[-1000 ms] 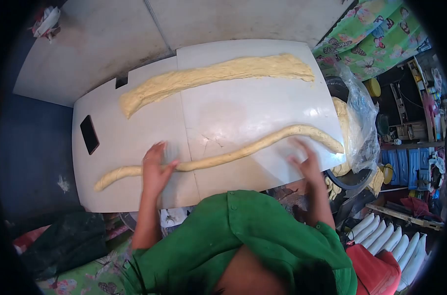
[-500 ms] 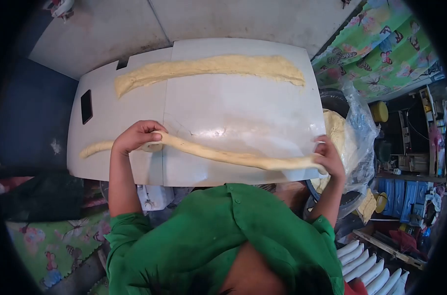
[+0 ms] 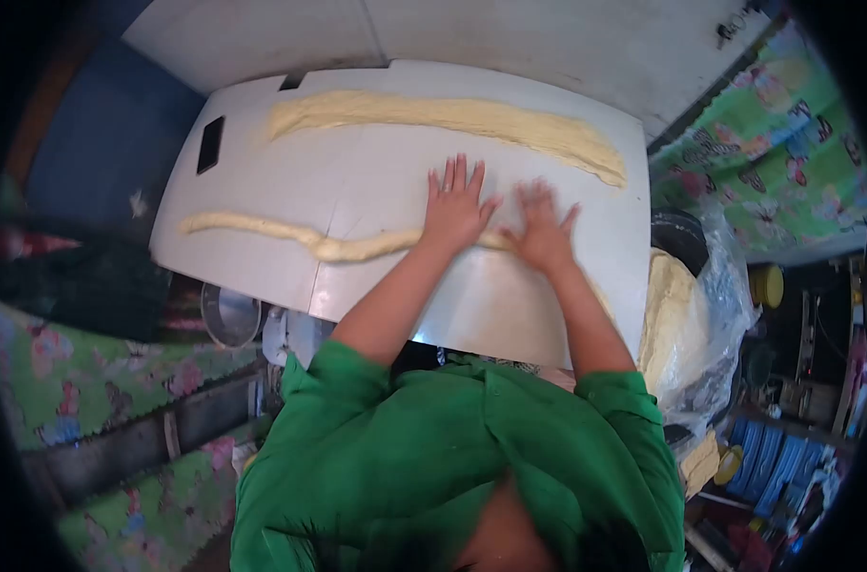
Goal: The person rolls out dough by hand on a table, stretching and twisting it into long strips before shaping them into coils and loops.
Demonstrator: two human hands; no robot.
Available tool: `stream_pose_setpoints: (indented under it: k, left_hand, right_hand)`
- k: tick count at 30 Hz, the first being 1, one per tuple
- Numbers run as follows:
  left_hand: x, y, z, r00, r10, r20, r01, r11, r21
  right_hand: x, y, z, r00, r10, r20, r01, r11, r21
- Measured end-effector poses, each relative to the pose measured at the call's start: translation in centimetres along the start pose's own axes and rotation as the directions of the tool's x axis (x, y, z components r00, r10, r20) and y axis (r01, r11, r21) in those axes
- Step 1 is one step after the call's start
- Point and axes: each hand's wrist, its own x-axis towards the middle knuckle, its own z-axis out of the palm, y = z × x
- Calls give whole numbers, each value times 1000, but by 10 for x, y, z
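A long thin rope of dough (image 3: 371, 246) lies across the near half of the white table (image 3: 357, 176), with a thicker bulge left of the middle. My left hand (image 3: 455, 212) rests flat over the rope, fingers spread and pointing away from me. Just to its right, my right hand (image 3: 545, 232) is also spread over the dough, its fingertips blurred by motion. Both palms hide part of the rope, and my right forearm covers some of its right end. Farther back lies a wide flat strip of dough (image 3: 443, 112).
A black phone (image 3: 210, 145) lies at the table's left. Beyond the right edge, a large mass of dough (image 3: 672, 315) sits under clear plastic (image 3: 724, 324). A metal pot (image 3: 231, 315) stands below the near left edge. Butterfly-print curtains (image 3: 767, 133) hang at right.
Both hands have released the rope's lifted stretch and moved together, now flat on it. The rope has come down onto the table. The camera view has shifted and tilted.
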Motion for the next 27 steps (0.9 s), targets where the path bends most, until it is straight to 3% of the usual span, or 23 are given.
stream_pose_setpoints:
  k: [1,2,3,5,6,7,9,11,12,13,14,16,17,18,19,20,22,24,25,26,27]
  left_hand:
    - [11,-5,2,992,-49,-117,51,999,8]
    - [1,-5,4,990,-75,-122,78,997,15]
    - [-15,-2,6,999,19,40,-21,998,55]
    - [-63,4,-5,919,261,295,-300,949,96]
    - [-98,6,-14,914,340,219,-354,935,24]
    - [-135,6,-22,909,382,168,-380,924,-48]
    - [-171,0,-27,894,395,213,-386,919,-87]
    - [-187,-10,-16,858,476,195,-469,879,-80]
    - [-155,-11,-31,860,462,218,-412,879,-240]
    - [-124,-16,-14,872,479,104,-473,877,-79]
    - [-88,-19,-14,898,419,137,-426,904,25]
    - [-30,-19,-5,988,143,62,-133,981,-144]
    - [-25,-22,-14,987,153,55,-144,980,-136]
    - [-17,-22,-33,989,148,-5,-143,941,-308]
    - [-9,-21,-55,989,135,-63,-149,871,-469]
    - [-22,-31,-85,971,221,-91,-239,880,-411]
    - [-57,-72,-123,986,152,-74,-167,937,-308]
    - [-102,-135,-129,985,-153,-84,111,921,-373]
    - [-123,-175,-123,956,-268,-122,220,926,-308]
    - [-137,-216,-113,919,-361,-158,318,916,-244]
    - [-148,-252,-104,874,-445,-197,413,892,-184]
  right_hand:
    - [24,17,17,989,66,-132,-77,994,-77]
    - [19,25,27,982,83,-169,-94,994,-62]
    - [8,26,30,972,98,-212,-110,993,-46]
    - [-62,24,27,973,-232,1,232,970,70]
    - [-102,18,16,950,-302,-76,306,950,55]
    - [-139,22,23,941,-335,-52,332,941,-59]
    - [-181,48,52,894,-444,-64,438,895,-83]
    - [-152,56,41,908,-419,0,418,905,-76]
    - [-131,59,32,929,-366,59,370,926,-72]
    - [-95,56,14,954,-294,53,298,932,-206]
    - [-61,70,19,963,-216,-164,213,976,-35]
    - [13,77,5,932,148,-331,-154,988,7]
    - [37,86,4,860,303,-410,-303,951,67]
    - [43,80,-8,853,301,-426,-301,951,71]
    - [46,72,-26,843,246,-479,-148,961,233]
    - [43,62,-36,826,203,-526,12,927,376]
    - [12,14,-29,886,-61,-460,268,876,401]
    - [-27,-51,-20,921,-342,-189,383,882,273]
    - [-43,-79,-11,894,-447,42,438,889,131]
    - [-46,-100,-6,813,-539,220,526,842,120]
    - [-30,-105,9,826,-521,216,505,854,128]
